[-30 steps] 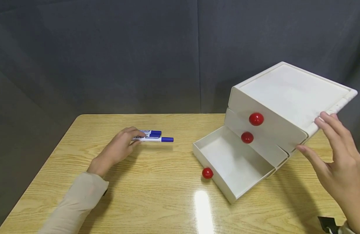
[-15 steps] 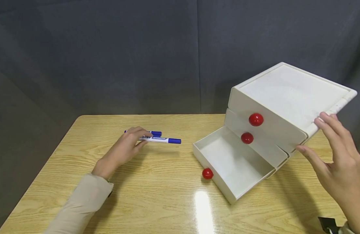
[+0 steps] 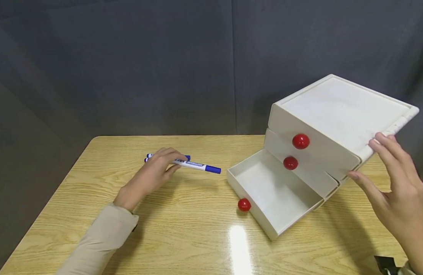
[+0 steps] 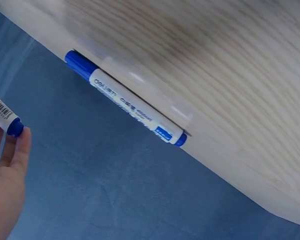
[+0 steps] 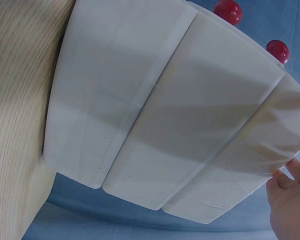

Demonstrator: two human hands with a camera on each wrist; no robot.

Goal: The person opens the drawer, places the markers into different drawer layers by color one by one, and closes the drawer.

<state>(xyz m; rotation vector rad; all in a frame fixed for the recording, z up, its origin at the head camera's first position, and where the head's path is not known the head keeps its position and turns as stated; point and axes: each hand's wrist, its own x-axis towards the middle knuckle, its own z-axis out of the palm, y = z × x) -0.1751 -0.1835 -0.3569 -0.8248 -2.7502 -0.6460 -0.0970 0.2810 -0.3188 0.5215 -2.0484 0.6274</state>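
In the head view my left hand [image 3: 155, 168] pinches a blue-capped whiteboard marker [image 3: 197, 165], its cap pointing right toward the drawer unit. In the left wrist view its other blue end shows at the fingertips. Another whiteboard marker [image 4: 130, 102] lies on the table; in the head view the hand hides much of it. At the right stands a white three-drawer unit [image 3: 349, 110] with red round knobs. Its bottom drawer [image 3: 271, 191] is pulled out and nothing lies in it. My right hand [image 3: 400, 183] rests thumb and fingertips against the unit's near right side and top edge.
The wood-grain table [image 3: 184, 225] has its far edge in front of a dark cloth backdrop [image 3: 146, 68]. The bottom drawer's red knob [image 3: 244, 204] juts out toward the left. The upper two drawers are closed.
My left hand has moved right with the marker, whose cap now sits closer to the bottom drawer and tilts slightly down. The right hand and drawer unit hold their position.
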